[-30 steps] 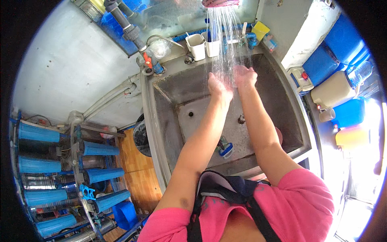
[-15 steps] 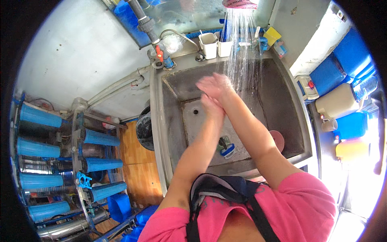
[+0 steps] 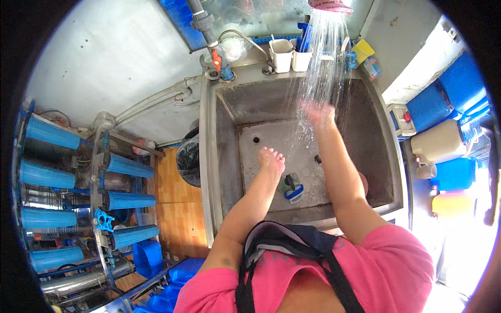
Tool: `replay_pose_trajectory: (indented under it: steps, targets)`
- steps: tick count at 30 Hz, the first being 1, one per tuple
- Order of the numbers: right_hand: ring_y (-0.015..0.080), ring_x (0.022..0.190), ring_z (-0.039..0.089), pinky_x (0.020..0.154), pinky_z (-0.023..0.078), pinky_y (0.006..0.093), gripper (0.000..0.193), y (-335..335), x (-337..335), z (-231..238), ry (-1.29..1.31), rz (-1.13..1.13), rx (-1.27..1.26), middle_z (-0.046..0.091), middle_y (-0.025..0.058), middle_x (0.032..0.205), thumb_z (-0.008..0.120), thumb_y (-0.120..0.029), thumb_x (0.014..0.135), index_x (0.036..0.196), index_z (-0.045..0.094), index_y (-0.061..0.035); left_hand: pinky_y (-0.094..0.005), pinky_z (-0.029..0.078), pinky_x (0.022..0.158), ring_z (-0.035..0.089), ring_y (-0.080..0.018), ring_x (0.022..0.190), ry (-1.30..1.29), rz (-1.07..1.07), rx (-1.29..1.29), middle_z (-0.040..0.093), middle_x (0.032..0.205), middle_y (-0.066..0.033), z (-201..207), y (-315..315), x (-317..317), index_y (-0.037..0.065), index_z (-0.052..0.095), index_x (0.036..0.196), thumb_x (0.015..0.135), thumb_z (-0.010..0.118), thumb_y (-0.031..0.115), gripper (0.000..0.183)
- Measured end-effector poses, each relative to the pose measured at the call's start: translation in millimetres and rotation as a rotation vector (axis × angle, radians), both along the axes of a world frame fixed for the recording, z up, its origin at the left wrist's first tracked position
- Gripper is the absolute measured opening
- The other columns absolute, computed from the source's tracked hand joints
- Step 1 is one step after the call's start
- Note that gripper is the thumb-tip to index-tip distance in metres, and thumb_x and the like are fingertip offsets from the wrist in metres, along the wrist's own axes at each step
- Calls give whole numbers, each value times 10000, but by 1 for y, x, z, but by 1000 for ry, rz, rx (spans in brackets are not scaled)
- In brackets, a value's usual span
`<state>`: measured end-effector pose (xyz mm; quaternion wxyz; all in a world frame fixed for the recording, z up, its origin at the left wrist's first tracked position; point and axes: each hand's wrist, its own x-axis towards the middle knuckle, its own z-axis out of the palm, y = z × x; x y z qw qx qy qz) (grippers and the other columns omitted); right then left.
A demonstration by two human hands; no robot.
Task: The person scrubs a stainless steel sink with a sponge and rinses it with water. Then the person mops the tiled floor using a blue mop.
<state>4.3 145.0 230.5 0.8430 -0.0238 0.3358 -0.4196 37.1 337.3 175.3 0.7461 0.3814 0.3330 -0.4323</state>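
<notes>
If the R hand [image 3: 319, 113] tilts, it could deflect the water stream [image 3: 327, 47] hitting it over the sink [image 3: 210, 156] rim. R fingers look extended, approx. flat, blurred by spray; the L hand [image 3: 271, 160] has curled fingers, palm hidden, can't tell if pinching. Count: 2 hands, 1 stream, 1 sink, 1 blue-edged tool [image 3: 294, 193] in it, 2 white cups [image 3: 282, 56] behind.

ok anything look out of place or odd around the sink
Mostly the pink spray outlet: it looks wrapped in something patterned, an unusual covering. A blue-edged object also lies loose on the sink floor, perhaps misplaced.
</notes>
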Motion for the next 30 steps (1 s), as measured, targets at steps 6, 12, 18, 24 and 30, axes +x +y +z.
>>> replay_pose_trajectory:
  steps: [6, 12, 18, 24, 30]
  targets:
    - [334, 1253, 383, 1031, 270, 550, 473, -25, -12, 7, 112, -135, 110, 382, 172, 1376, 275, -258, 931, 1323, 328, 1, -426, 169, 1119, 174, -329, 1388, -88, -30, -64, 88, 1524, -167, 9, 9, 3, 10, 138, 1446, 971, 263, 379, 614]
    - [285, 1377, 214, 1113, 179, 490, 501, 59, 10, 25, 12, 250, 315, 264, 122, 1474, 274, -263, 951, 1427, 244, -112, -455, 195, 1104, 224, -343, 1367, 125, -160, -182, 138, 1512, -178, 14, -14, -14, -6, 154, 1437, 964, 257, 420, 645]
    - [253, 1398, 167, 1144, 131, 434, 521, 31, 98, 27, -393, 512, 216, 169, 75, 1523, 220, -298, 976, 1422, 223, -28, -447, 199, 1099, 240, -333, 1355, -324, 225, -629, 196, 1500, -140, 52, -61, 59, 16, 261, 1407, 958, 338, 381, 584]
    - [261, 1420, 48, 1150, 58, 441, 571, 46, -22, -20, -81, -41, 304, 59, 120, 1536, 179, -277, 937, 1452, 129, -36, -428, 196, 1104, 238, -345, 1354, -219, 145, -343, 177, 1504, -161, 23, 11, 46, 4, 166, 1438, 979, 267, 354, 586]
    - [382, 1344, 261, 1104, 220, 512, 529, 67, 27, -37, 26, 315, 124, 246, 208, 1470, 273, -220, 946, 1412, 224, 26, -422, 260, 1078, 325, -331, 1307, -54, 56, 0, 229, 1483, -171, -15, 57, 17, 0, 234, 1420, 970, 307, 302, 547]
